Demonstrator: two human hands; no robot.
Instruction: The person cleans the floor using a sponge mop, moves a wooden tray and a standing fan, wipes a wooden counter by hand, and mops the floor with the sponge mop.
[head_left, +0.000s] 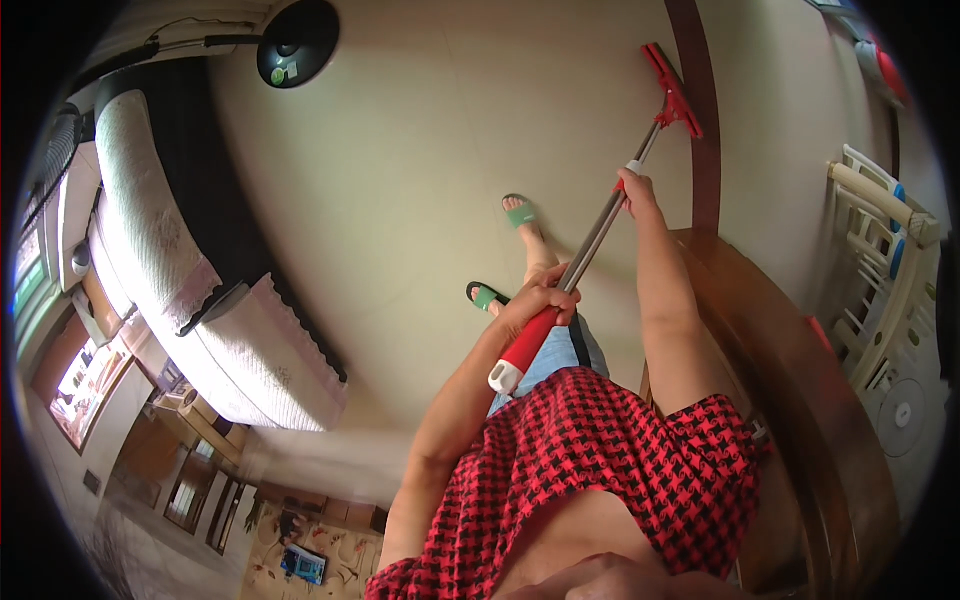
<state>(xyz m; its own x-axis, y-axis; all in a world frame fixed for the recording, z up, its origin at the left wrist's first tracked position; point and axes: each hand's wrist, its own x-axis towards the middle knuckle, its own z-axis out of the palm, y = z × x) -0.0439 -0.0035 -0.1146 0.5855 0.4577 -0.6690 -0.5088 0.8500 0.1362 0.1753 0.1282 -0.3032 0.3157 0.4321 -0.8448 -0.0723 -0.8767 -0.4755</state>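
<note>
A red-headed sponge mop (600, 225) with a metal pole slants across the view. My left hand (541, 300) wraps the pole just above its red grip, whose white end cap lies close to my waist. Further along the pole, my right hand (637, 193) is closed around it by the red and white collar. The red mop head (673, 94) is at the far end, beside a dark brown strip (697, 112) on the floor. My feet, in green slide sandals (520, 214), stand on the pale floor left of the pole.
On the left is a seat with a white quilted cover (247, 360) and dark base. A round black stand base (298, 45) rests on the floor at the upper left. Brown wooden furniture (750, 315) curves close to my right side. Beyond it is a cream-coloured frame (892, 292).
</note>
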